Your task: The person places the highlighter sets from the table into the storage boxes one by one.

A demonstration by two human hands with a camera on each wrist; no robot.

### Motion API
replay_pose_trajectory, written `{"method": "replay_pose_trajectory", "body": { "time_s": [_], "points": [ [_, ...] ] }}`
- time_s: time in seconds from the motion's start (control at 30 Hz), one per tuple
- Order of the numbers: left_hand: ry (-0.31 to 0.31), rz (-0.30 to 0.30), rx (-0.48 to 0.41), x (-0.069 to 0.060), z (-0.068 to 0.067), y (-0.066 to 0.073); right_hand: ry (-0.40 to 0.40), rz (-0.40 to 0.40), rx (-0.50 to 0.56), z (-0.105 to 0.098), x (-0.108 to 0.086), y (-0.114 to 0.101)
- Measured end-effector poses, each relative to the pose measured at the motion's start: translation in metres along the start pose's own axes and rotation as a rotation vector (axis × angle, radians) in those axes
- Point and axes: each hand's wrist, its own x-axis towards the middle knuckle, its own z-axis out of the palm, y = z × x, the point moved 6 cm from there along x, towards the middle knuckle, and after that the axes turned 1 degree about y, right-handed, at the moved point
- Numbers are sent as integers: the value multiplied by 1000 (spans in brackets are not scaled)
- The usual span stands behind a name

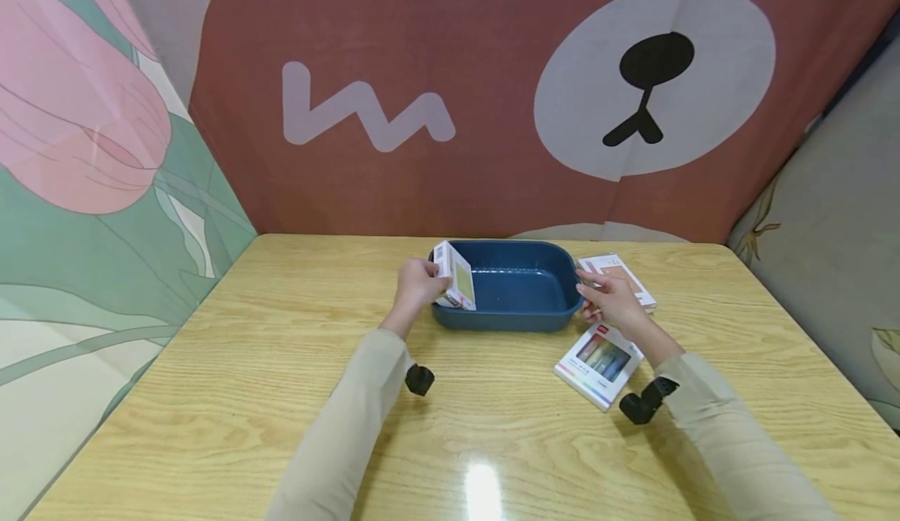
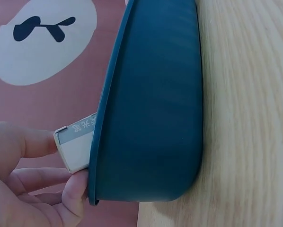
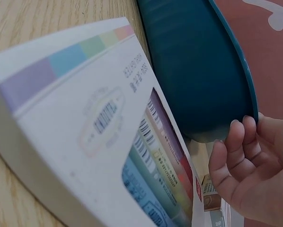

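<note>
My left hand [image 1: 418, 283] pinches a small white box [image 1: 457, 277] with a yellow-green panel. The box leans, tilted, inside the left end of a dark blue rectangular basin [image 1: 506, 321]. From the left wrist view, one end of that box [image 2: 77, 146] sticks up past the basin's rim, with the thumb on it and fingers beneath. At the basin's opposite end my right hand [image 1: 613, 302] grips the rim, its fingers curled against the outer side; the thumb is partly hidden behind the rim in the right wrist view.
A white windowed pack of coloured markers [image 1: 599, 366] lies on the wooden table [image 1: 281, 396] below the right hand. Behind that hand lies another white box [image 1: 619, 271], partly covered. A reddish printed cloth [image 1: 422, 185] hangs along the table's back edge.
</note>
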Motion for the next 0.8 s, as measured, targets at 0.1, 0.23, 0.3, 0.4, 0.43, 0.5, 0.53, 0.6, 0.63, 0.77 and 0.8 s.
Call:
{"method": "replay_pose_trajectory", "body": {
  "time_s": [0.1, 0.23, 0.3, 0.4, 0.43, 0.5, 0.53, 0.6, 0.63, 0.77, 0.8],
  "points": [
    [-8, 21, 49, 1, 2, 2, -2, 8, -3, -1, 1, 1],
    [-16, 54, 78, 0, 5, 6, -5, 12, 3, -1, 1, 1],
    [-14, 71, 85, 0, 7, 8, -10, 13, 4, -1, 1, 2],
    [-4, 102, 119, -2, 9, 9, -15, 13, 6, 1, 1, 2],
    [-2, 110, 132, -2, 10, 10, -14, 13, 2, 1, 1, 2],
    [3, 136, 174, -3, 11, 11, -12, 12, -2, 1, 0, 1],
    [8, 149, 202, -3, 12, 12, -10, 11, -3, 1, 0, 1],
    [18, 161, 260, -4, 12, 14, -8, 13, -7, 0, 1, 1],
    [26, 160, 287, -5, 12, 14, -9, 15, -7, 0, 1, 2],
    [65, 152, 435, -6, 10, 15, -5, 19, -11, -1, 1, 3],
    [74, 154, 476, -6, 10, 15, -3, 18, -10, -1, 1, 3]
  ]
}}
